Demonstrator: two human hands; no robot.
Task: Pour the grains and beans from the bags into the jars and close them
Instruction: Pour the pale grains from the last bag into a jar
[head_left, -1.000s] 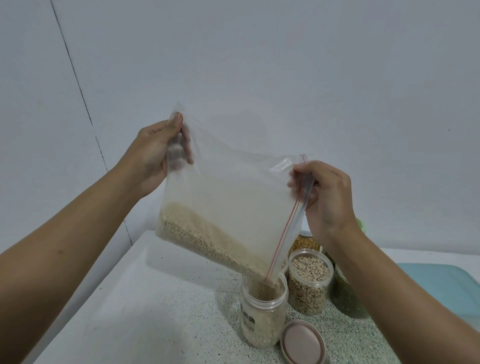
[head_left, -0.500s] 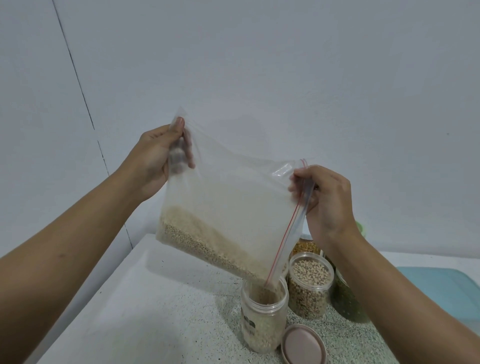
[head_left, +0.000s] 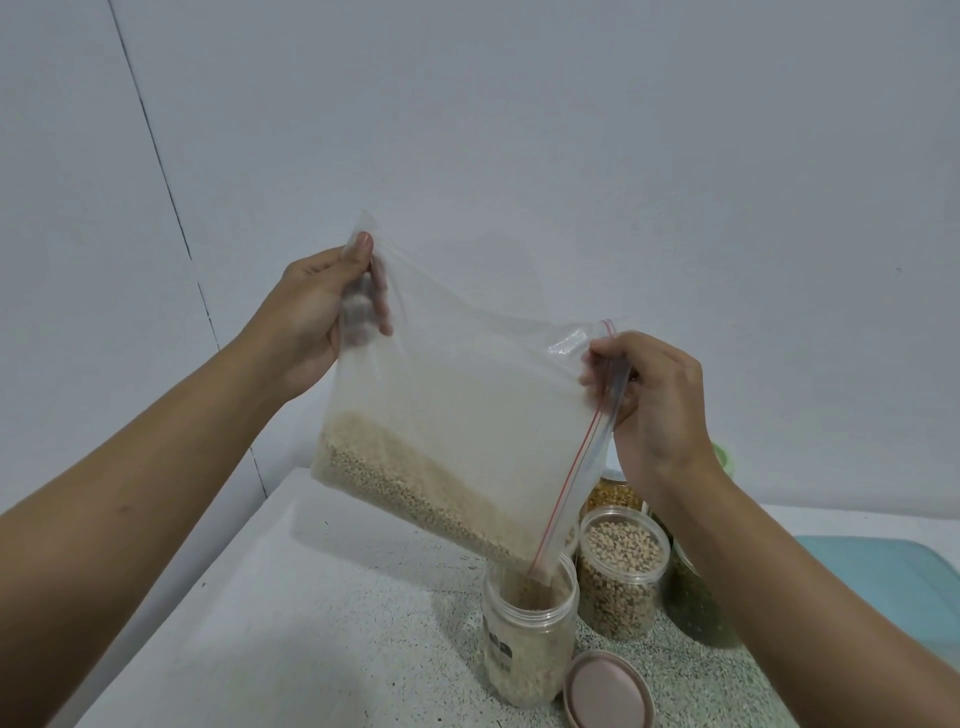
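Note:
A clear zip bag (head_left: 467, 415) with a red zip strip hangs tilted above the counter, pale grains lying along its lower edge. My left hand (head_left: 317, 312) pinches its upper left corner. My right hand (head_left: 649, 405) pinches the zip end on the right. The bag's lowest corner sits in the mouth of an open clear jar (head_left: 530, 639), and grains run into it; the jar is partly full. Its pink lid (head_left: 608, 693) lies flat on the counter just right of it.
Behind the open jar stand a jar of pale round beans (head_left: 621, 577), a jar of yellow-brown grains (head_left: 613, 496) and a dark green-filled jar (head_left: 696, 603). A light blue tray (head_left: 893, 587) lies at the right. The speckled counter (head_left: 311, 623) meets a wall at left.
Both hands have sunk slightly with the bag. The grain level in the bag has dropped a little as grains keep flowing into the jar.

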